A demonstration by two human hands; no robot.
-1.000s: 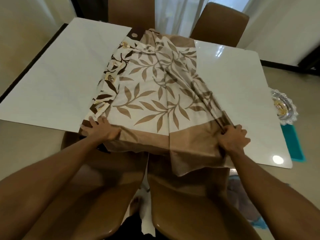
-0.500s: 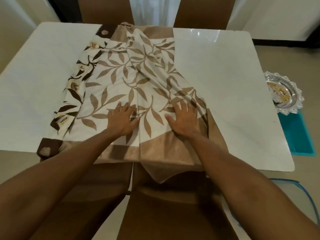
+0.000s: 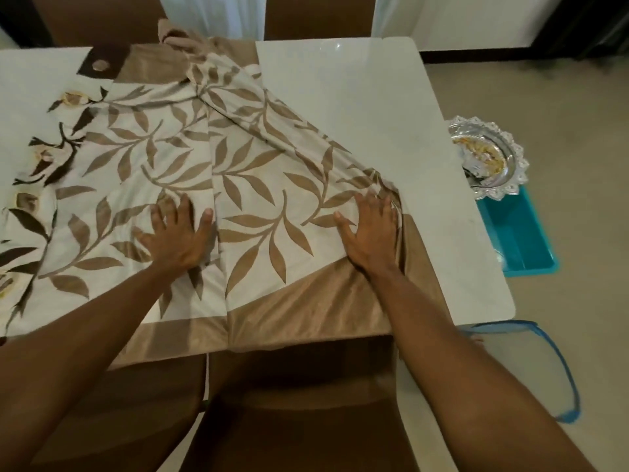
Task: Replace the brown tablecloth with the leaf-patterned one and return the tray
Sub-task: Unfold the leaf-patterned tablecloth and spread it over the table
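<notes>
the leaf-patterned cloth [image 3: 272, 185] lies half-opened across the middle of the white table [image 3: 357, 107]. a ridge of folds runs from 12 o'clock down toward 4 o'clock, and the plain tan border hangs over the near edge at 6 o'clock. both hands lie flat on the cloth, fingers spread and straight, gripping nothing. the left hand [image 3: 177, 233] presses at about 7 o'clock of the cloth's middle, beside a lengthwise crease. the right hand [image 3: 371, 229] presses at about 4 o'clock, its fingertips touching the foot of the ridge. at 9 o'clock a darker print [image 3: 37, 185] of brown leaves and yellow flowers shows beside the leaf pattern; whether it is a separate cloth i cannot tell. the silver tray [image 3: 490, 158] sits off the table at 3 o'clock and seems to rest on the far end of a blue bin [image 3: 520, 240]. the cloth looks thin, light and limp, so it will likely slide on the glossy top and wrinkle rather than keep its shape. flat palms can smooth it, but to spread it toward 3 o'clock the better hold is probably a pinch on the tan border, near the ridge by the right hand.
</notes>
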